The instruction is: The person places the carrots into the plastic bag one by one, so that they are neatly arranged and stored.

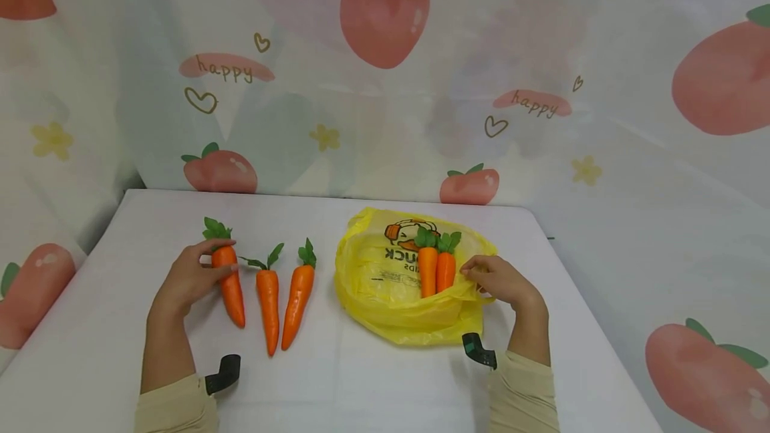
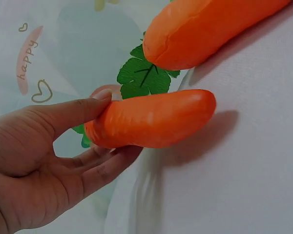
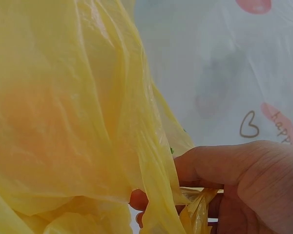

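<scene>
Fingers (image 2: 75, 113) of the left hand (image 1: 188, 278) pinch an orange carrot (image 1: 231, 293); those of the right hand (image 1: 500, 279) grip a yellow plastic bag (image 1: 373, 313).

We see the left thumb and fingers parted only by the carrot's width, set on opposite sides of its thick upper end near the green leaves (image 1: 216, 228); whether its tip touches the white table (image 1: 361, 386) we cannot tell. Just to its right we find a second carrot (image 1: 269, 306) and a third carrot (image 1: 299, 303) lying on the tabletop. At the right side of the bag's mouth, we observe the right thumb and fingers closed on gathered film, which partly hides the fingertips. Inside, we note two bagged carrots (image 1: 428, 269) side by side, leaves uppermost, lower ends covered by the bag's front fold.
</scene>
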Demonstrator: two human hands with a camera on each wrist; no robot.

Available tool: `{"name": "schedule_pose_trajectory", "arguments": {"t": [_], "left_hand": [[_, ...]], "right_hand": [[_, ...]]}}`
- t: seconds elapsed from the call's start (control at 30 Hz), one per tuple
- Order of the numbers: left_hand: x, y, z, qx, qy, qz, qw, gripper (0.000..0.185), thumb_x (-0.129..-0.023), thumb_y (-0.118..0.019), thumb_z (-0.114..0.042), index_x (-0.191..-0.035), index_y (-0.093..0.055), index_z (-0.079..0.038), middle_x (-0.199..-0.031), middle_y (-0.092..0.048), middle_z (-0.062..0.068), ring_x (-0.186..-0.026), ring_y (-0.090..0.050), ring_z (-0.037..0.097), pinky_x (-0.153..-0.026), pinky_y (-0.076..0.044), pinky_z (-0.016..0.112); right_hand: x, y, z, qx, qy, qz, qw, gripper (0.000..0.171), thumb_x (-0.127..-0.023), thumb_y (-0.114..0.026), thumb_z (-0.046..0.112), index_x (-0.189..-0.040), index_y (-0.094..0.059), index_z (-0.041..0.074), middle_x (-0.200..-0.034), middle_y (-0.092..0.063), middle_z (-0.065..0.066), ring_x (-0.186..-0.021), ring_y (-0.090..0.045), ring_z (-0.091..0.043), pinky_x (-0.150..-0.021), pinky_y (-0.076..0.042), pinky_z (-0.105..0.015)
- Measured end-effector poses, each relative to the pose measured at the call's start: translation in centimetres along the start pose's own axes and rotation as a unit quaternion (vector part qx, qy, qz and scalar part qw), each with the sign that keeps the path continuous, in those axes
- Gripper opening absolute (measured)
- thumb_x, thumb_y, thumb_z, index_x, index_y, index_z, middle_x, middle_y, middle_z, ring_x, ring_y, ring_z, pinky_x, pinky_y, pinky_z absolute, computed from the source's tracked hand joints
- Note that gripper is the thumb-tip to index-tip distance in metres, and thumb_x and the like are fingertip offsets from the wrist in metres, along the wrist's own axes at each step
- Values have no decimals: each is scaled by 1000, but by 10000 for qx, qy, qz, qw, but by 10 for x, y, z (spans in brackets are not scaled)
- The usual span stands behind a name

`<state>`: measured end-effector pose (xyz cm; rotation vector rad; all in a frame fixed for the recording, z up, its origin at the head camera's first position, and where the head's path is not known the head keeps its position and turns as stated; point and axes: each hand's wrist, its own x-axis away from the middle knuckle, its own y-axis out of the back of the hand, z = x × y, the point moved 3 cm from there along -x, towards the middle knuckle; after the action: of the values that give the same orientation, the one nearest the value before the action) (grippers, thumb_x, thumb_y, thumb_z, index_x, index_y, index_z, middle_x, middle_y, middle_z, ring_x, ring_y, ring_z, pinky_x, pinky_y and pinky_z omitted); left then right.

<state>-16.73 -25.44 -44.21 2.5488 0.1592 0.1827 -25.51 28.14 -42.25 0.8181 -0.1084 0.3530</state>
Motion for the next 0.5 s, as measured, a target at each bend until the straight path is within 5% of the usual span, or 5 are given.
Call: {"name": "schedule_pose_trajectory", "arguments": {"t": [0.5], "left_hand": [[1,-2,-29,123,-368,-532,9978,54,-101,-69,-16,-152,-52,-9,-145,-44,28,-124,-51,49,-92,-54,56]], "right_hand": [[0,1,-1,-25,4,31,10000,23,-106,-54,16,-116,-69,1,-108,-63,-11,-89,-57,-28,-81,-55,-44]]}}
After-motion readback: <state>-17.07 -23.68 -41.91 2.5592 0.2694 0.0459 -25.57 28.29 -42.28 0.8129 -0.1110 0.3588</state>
